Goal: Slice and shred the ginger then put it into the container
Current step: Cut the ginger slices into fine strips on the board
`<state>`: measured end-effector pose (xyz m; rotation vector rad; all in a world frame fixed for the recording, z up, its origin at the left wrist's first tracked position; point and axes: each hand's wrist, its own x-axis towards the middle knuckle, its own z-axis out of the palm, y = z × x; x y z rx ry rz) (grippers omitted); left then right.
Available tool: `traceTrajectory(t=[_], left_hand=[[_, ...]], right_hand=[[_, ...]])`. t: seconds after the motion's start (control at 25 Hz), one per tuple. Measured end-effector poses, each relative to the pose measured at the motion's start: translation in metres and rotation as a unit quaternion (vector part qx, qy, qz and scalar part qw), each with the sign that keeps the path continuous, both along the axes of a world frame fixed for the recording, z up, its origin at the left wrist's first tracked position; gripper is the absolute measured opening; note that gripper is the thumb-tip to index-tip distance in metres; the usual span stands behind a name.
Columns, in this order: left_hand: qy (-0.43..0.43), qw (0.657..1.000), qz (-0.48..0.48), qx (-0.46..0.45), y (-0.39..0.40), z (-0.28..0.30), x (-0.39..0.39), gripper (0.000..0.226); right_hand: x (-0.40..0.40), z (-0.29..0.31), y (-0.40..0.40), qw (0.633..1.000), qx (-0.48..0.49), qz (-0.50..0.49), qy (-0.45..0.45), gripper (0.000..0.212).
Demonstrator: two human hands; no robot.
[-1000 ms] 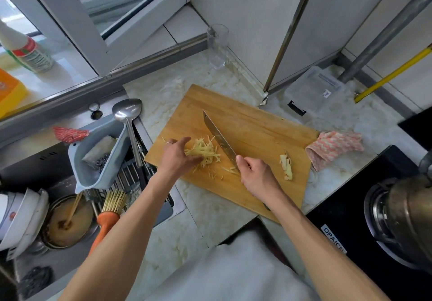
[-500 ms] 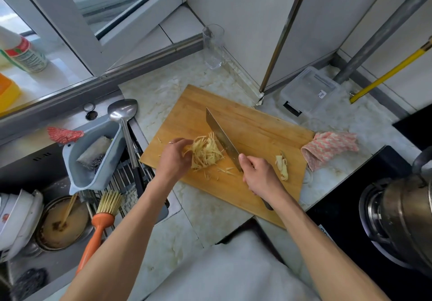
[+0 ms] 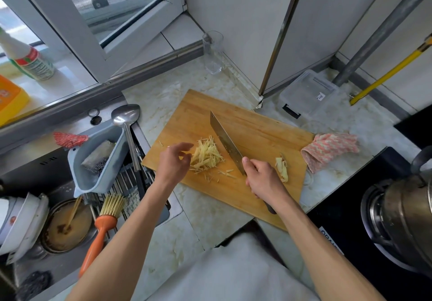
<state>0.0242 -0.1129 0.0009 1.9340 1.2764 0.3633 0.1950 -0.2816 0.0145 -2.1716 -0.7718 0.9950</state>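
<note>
Bare board (image 3: 257,123) before container (image 3: 308,92)

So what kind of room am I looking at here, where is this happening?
Most likely a home kitchen: a wooden cutting board with shredded ginger sits on a marble-look counter, between a sink full of dishes and a stove holding a metal pot.

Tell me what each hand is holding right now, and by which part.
The right hand grips the knife by its handle, up near the blade. The left hand holds nothing; its loosely curled fingers sit beside the shredded ginger.
</note>
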Motion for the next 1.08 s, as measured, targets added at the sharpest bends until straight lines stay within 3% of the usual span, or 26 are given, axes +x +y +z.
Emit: traceTrajectory(t=[0.16, 0.28, 0.36, 0.44, 0.48, 0.56, 0.64, 0.72, 0.84, 0.92, 1.08], left_hand=[[-0.013, 0.998, -0.010, 0.061, -0.012, 0.004, -0.006, 0.022], [-0.009, 0.982, -0.142, 0.127, -0.033, -0.005, -0.001, 0.023], [0.032, 0.928, -0.304, 0.214, -0.046, -0.018, 0.010, 0.029], [0.078, 0.849, -0.427, 0.302, -0.049, -0.030, 0.021, 0.033], [0.093, 0.820, -0.454, 0.336, -0.045, -0.033, 0.024, 0.033], [0.113, 0.805, -0.443, 0.377, -0.031, -0.038, 0.023, 0.033], [0.109, 0.832, -0.392, 0.378, -0.019, -0.039, 0.011, 0.029], [0.061, 0.883, -0.316, 0.342, -0.015, -0.039, -0.005, 0.024], [0.012, 0.974, -0.111, 0.199, -0.012, -0.033, -0.027, 0.023], [0.011, 0.992, -0.001, 0.127, -0.003, -0.031, -0.040, 0.028], [0.032, 0.997, 0.036, 0.055, 0.020, -0.033, -0.044, 0.045]], right_hand=[[0.002, 0.002, -0.012, 1.000, 0.002, -0.014, -0.003, 0.061], [0.000, 0.001, -0.024, 1.000, 0.000, -0.027, -0.017, 0.059], [-0.002, 0.001, -0.030, 0.999, -0.005, -0.035, -0.022, 0.057], [-0.006, 0.002, -0.034, 0.999, -0.003, -0.038, -0.027, 0.054], [-0.010, 0.003, -0.035, 0.999, 0.000, -0.038, -0.030, 0.052], [-0.022, 0.008, -0.031, 0.999, 0.000, -0.024, -0.033, 0.049], [-0.034, 0.008, -0.023, 0.999, -0.002, 0.010, -0.037, 0.049], [-0.040, 0.007, -0.017, 0.999, 0.002, 0.029, -0.030, 0.049], [-0.034, 0.011, -0.012, 0.999, 0.027, 0.007, -0.029, 0.049], [-0.027, 0.017, -0.005, 0.999, 0.028, 0.002, -0.030, 0.049], [-0.026, 0.022, 0.016, 0.999, 0.031, 0.019, -0.022, 0.053]])
